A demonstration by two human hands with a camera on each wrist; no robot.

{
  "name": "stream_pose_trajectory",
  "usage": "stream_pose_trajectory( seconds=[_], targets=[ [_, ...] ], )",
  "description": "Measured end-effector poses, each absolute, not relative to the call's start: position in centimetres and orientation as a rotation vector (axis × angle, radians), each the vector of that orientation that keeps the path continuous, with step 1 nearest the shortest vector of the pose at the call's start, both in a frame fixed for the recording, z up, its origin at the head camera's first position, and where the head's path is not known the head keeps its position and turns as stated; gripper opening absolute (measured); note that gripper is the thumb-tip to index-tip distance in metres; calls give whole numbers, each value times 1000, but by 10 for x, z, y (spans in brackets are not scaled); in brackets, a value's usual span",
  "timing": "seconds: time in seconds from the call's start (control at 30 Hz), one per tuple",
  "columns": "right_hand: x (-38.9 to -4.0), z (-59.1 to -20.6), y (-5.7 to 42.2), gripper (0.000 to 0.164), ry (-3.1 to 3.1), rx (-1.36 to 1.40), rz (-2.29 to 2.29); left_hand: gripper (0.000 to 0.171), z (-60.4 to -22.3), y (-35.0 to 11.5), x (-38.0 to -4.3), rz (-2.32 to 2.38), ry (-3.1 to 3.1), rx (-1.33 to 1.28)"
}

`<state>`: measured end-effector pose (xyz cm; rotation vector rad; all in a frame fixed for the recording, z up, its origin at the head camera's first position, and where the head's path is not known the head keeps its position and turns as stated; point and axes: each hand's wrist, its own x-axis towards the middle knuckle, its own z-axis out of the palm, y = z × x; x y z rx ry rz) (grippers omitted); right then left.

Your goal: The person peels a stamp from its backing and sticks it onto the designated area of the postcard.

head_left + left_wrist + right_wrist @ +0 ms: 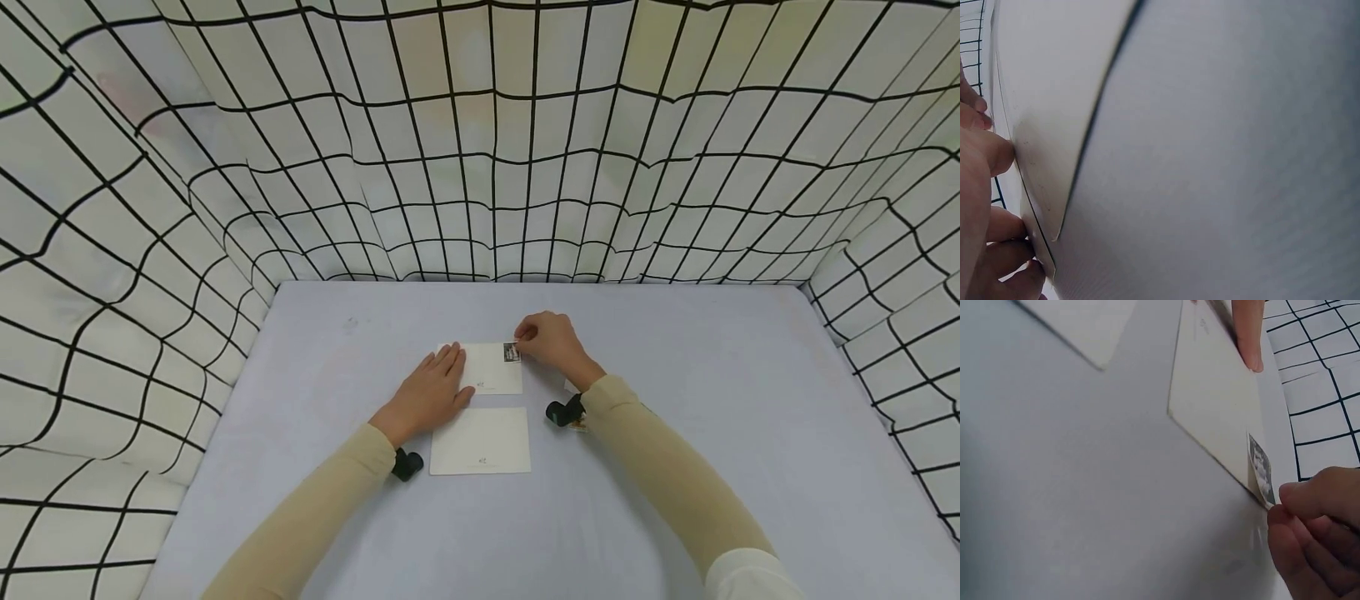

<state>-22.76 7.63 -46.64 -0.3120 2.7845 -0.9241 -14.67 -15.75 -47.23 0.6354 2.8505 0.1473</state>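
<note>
Two cream rectangular sheets, either cards or envelopes, lie one above the other; I cannot tell which kind. On the far sheet [491, 375] my left hand [431, 392] rests with straight fingers, pressing its left part. A small black-and-white stamp [512, 352] sits at that sheet's upper right corner. My right hand [553, 342] pinches the stamp's outer edge between thumb and forefinger. In the right wrist view the stamp [1261, 469] is tilted, its pinched side at the fingertips [1288, 495]. The near sheet [480, 442] lies flat, untouched by the fingers.
A pale cloth covers the table [637, 533]. Under my right wrist a small colourful piece [579, 424] shows partly, beside a dark wrist device [564, 412]. Another dark device [407, 465] is at my left wrist. White walls with a black grid [510, 183] surround the table.
</note>
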Motion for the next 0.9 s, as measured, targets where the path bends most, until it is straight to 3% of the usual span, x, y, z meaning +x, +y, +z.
stream_pose_trajectory(
  seconds=[0.23, 0.53, 0.8, 0.9],
  targets=[
    [-223, -473, 80, 33, 2777, -597, -718, 71, -471, -157, -147, 162, 2846, 644],
    [-206, -473, 77, 37, 2767, -891, -263, 72, -473, -157, -148, 145, 2846, 647],
    [-188, -468, 79, 33, 2753, -962, -265, 71, -475, -156, -146, 139, 2844, 643],
    [-185, -469, 81, 44, 2746, -972, -265, 71, -475, -155, -146, 123, 2835, 639]
  ],
)
